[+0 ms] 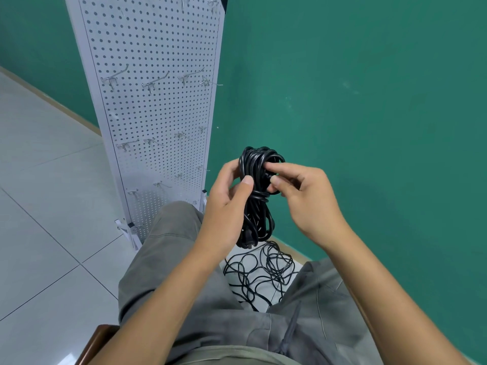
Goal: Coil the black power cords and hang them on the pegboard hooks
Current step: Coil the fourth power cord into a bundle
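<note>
A coiled black power cord [257, 206] hangs upright in front of me, bunched at the top and cinched by a wrap near its middle. My left hand [226, 206] grips the coil from the left, thumb across the strands. At the upper right of the coil my right hand [303, 191] pinches a strand or cord end between thumb and fingers. A plug shows at the coil's lower end. The white pegboard [155, 114] stands to the left, its metal hooks [155, 83] all bare.
A loose tangle of black cords [263, 272] lies on the tiled floor between my knees. A green wall fills the right and back. My grey trousers and a brown seat edge [97, 341] sit below. White feet [126, 227] support the pegboard.
</note>
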### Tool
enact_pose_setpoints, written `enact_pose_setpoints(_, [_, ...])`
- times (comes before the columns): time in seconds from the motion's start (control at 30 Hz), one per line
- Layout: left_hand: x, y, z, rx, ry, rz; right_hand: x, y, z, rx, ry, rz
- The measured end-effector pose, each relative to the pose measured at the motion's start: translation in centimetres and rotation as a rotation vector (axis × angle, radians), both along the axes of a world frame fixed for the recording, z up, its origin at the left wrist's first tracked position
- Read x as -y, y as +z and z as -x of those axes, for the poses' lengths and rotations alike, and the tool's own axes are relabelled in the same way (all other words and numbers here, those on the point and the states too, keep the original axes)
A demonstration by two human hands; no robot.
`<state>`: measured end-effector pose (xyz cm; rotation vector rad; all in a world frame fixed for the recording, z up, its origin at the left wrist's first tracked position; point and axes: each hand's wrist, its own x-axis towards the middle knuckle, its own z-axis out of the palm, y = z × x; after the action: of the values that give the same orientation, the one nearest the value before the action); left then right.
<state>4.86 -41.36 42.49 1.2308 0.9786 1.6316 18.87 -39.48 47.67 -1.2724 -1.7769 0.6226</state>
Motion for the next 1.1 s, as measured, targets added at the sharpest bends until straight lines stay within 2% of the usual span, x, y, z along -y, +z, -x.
enact_pose_setpoints(0.13, [0.2,0.1,0.1,-0.095,-0.007,-0.015,-0.1,0.6,0.0,0.117,0.019,-0.014])
enact_pose_setpoints(0.2, [0.1,0.1,0.1,-0.097,0.000,-0.013,0.0,0.6,-0.1,0.108,0.011,-0.014])
enact_pose_setpoints(0.43, [-1.0,0.2,1.9,0.043,-0.072,0.011,0.0,-0.2,-0.3,-0.414,-0.042,0.135])
enact_pose_setpoints(0.7, [-0.9,1.1,2.9,0.175,-0.227,0.090,-0.3,-1.8,0.5,-0.755,-0.108,0.200])
enact_pose_setpoints(0.9, [-1.4,1.8,3.2,0.092,-0.111,0.097,-0.8,-2.4,1.5,-0.663,-0.071,0.165])
enact_pose_setpoints(1.1, [-3.1,0.7,3.2,0.189,0.007,0.190,-2.2,-3.3,1.4,-0.658,-0.056,0.098])
